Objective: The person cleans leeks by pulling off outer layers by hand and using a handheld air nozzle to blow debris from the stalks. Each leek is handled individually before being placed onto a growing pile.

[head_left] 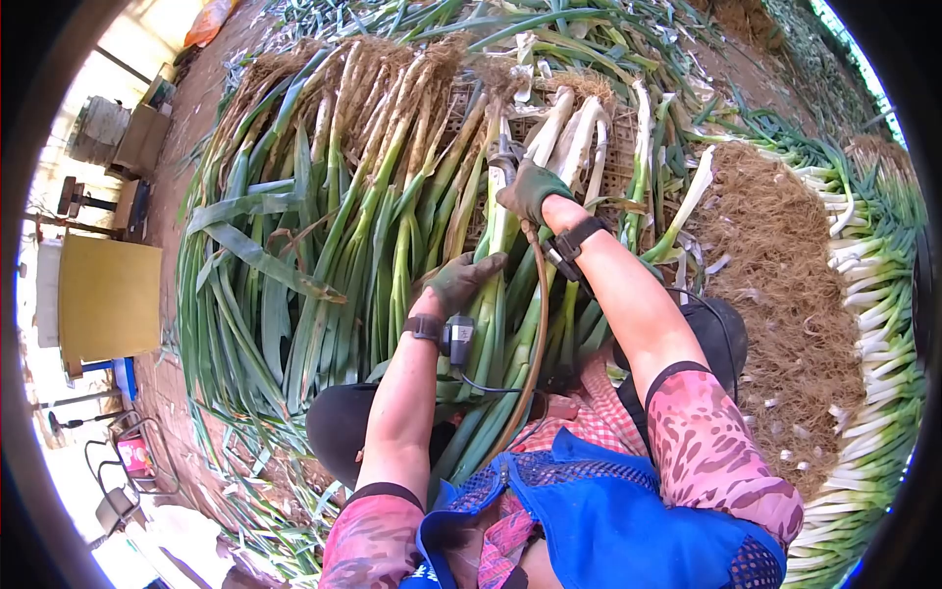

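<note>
Dozens of unpeeled leeks [324, 196] are lying heaped ahead, roots away from the person; a trimmed white pile [873, 294] is curving along the right; one leek [500, 265] is lying between the knees; the gloved left hand [459, 282] is gripping its green stalk; the gloved right hand [530, 188] is closing around a hose-fed tool [505, 162] at its white end.

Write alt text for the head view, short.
Two gloved hands work on a green onion: the left hand grips the green stalk, the right hand holds a tool with a hose at its white end. Unpeeled onions are piled to the left, peeled ones to the right.
</note>
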A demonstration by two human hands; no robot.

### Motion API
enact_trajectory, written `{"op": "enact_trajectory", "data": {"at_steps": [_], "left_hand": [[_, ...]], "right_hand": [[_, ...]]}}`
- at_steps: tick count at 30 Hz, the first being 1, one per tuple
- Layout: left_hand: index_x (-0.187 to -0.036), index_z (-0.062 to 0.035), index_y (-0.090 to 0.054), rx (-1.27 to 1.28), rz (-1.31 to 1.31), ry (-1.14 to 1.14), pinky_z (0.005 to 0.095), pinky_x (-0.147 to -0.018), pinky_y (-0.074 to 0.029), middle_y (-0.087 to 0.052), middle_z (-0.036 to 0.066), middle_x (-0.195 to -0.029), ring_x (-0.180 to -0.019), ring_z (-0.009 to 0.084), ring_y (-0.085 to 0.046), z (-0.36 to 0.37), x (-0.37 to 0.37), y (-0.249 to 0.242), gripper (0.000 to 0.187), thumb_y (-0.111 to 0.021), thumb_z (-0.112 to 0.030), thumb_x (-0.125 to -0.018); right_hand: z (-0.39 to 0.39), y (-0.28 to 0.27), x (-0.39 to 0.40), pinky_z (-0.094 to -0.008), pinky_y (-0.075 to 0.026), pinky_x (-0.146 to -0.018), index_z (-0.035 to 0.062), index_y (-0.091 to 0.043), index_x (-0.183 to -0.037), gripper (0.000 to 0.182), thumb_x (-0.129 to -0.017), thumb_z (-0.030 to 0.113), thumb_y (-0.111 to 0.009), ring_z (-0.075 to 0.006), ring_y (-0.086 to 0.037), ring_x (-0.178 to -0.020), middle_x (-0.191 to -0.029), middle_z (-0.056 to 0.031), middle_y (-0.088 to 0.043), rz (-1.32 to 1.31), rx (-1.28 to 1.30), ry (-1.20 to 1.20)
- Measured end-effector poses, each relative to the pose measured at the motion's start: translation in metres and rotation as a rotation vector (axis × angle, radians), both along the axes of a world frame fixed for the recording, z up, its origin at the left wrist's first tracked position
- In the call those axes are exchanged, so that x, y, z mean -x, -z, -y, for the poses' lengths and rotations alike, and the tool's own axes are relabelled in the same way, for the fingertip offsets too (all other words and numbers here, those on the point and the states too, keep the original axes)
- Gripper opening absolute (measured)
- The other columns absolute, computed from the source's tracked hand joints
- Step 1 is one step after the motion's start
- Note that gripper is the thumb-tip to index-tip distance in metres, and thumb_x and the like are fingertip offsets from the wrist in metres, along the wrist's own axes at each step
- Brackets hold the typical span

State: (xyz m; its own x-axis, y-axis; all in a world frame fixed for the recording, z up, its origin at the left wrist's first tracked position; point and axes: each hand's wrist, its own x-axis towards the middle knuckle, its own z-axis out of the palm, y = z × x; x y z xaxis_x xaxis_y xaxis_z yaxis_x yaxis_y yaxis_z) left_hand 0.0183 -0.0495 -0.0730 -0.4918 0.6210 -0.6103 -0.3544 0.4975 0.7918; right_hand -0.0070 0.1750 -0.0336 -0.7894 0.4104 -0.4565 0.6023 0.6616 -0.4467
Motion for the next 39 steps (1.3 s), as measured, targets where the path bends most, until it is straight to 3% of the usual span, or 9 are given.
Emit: {"op": "enact_trajectory", "data": {"at_steps": [6,17,21,23,24,29,31,37,39], "left_hand": [[-0.117,-0.0003,-0.069,-0.019,-0.063,0.01,0.03,-0.082,-0.048,-0.07,0.007,-0.094,-0.086,0.0133,-0.06,-0.002,-0.006,-0.02,0.065,-0.064,-0.06,-0.092],[-0.117,-0.004,-0.065,-0.37,0.184,0.014,0.0316,-0.078,-0.056,-0.073,0.01,-0.102,-0.086,0.0174,-0.069,0.01,0.004,0.048,0.052,-0.063,-0.052,-0.096],[-0.117,-0.0047,-0.066,0.025,-0.135,0.056,0.0295,-0.075,-0.054,-0.072,0.008,-0.101,-0.084,0.0148,-0.067,0.005,0.012,0.046,0.048,-0.064,-0.048,-0.097],[-0.103,0.0014,-0.074,-0.033,-0.21,-0.344,0.0311,-0.074,-0.052,-0.074,0.005,-0.09,-0.081,0.0154,-0.065,-0.001,0.011,-0.001,0.05,-0.068,-0.047,-0.091],[-0.104,-0.0007,-0.075,-0.121,-0.389,-0.524,0.0335,-0.073,-0.053,-0.075,0.01,-0.09,-0.079,0.0193,-0.069,0.01,0.042,0.067,0.047,-0.066,-0.045,-0.092],[-0.134,-0.0071,-0.06,0.769,-0.759,0.108,0.0415,-0.092,-0.055,-0.07,0.02,-0.115,-0.11,0.0357,-0.067,-0.002,0.041,0.017,0.049,-0.061,-0.033,-0.093],[-0.133,-0.0051,-0.052,0.881,-0.939,0.095,0.046,-0.094,-0.055,-0.056,0.017,-0.136,-0.127,0.0347,-0.056,-0.012,0.022,0.04,0.048,-0.062,-0.031,-0.094],[-0.122,-0.0087,-0.059,0.907,-0.747,-0.045,0.0455,-0.091,-0.056,-0.064,0.019,-0.12,-0.11,0.0363,-0.068,-0.018,0.028,0.04,0.045,-0.07,-0.039,-0.089],[-0.121,-0.0101,-0.063,0.842,-0.615,0.046,0.0456,-0.093,-0.055,-0.065,0.02,-0.122,-0.112,0.036,-0.068,-0.016,0.025,0.034,0.049,-0.072,-0.044,-0.086]], "right_hand": [[0.0,-0.017,-0.03,-0.0427,-0.051,-0.1,-0.0081,-0.052,-0.131,0.067,-0.082,0.036,-0.066,-0.0381,-0.065,-0.116,-0.125,-0.0297,-0.064,0.085,-0.071,-0.129],[0.009,-0.034,-0.009,-0.0402,-0.054,-0.092,-0.0062,-0.068,-0.114,0.048,-0.079,0.027,-0.065,-0.0335,-0.07,-0.106,-0.108,-0.0233,-0.073,0.095,-0.042,-0.183],[-0.01,-0.009,-0.002,-0.0411,-0.057,-0.083,-0.0044,-0.07,-0.109,0.041,-0.081,0.024,-0.062,-0.0305,-0.073,-0.093,-0.1,-0.0232,-0.073,0.231,-0.084,-0.248],[-0.024,-0.009,-0.015,-0.0411,-0.058,-0.078,-0.0039,-0.071,-0.109,0.039,-0.085,0.024,-0.059,-0.0292,-0.074,-0.083,-0.09,-0.0199,-0.074,0.207,-0.2,-0.28],[-0.028,-0.015,-0.024,-0.0407,-0.057,-0.084,-0.0048,-0.071,-0.109,0.044,-0.082,0.028,-0.063,-0.033,-0.073,-0.091,-0.097,-0.0233,-0.073,0.225,-0.143,-0.157],[-0.028,-0.018,-0.06,-0.0415,-0.052,-0.098,-0.0076,-0.065,-0.117,0.057,-0.077,0.032,-0.069,-0.0402,-0.067,-0.11,-0.112,-0.0298,-0.069,0.128,-0.151,0.036],[-0.02,-0.017,-0.071,-0.0418,-0.056,-0.087,-0.0053,-0.062,-0.121,0.056,-0.078,0.031,-0.068,-0.0354,-0.071,-0.099,-0.105,-0.0263,-0.071,0.196,-0.021,-0.003],[0.04,-0.079,-0.131,-0.0365,-0.05,-0.038,-0.0035,-0.044,-0.119,0.048,-0.084,0.02,-0.066,-0.023,-0.058,-0.039,-0.057,-0.0107,-0.058,0.188,0.515,-0.031],[0.058,-0.067,-0.131,-0.0385,-0.052,-0.039,-0.0042,-0.045,-0.118,0.048,-0.083,0.021,-0.066,-0.025,-0.06,-0.04,-0.06,-0.0126,-0.06,0.163,0.451,-0.15]]}}
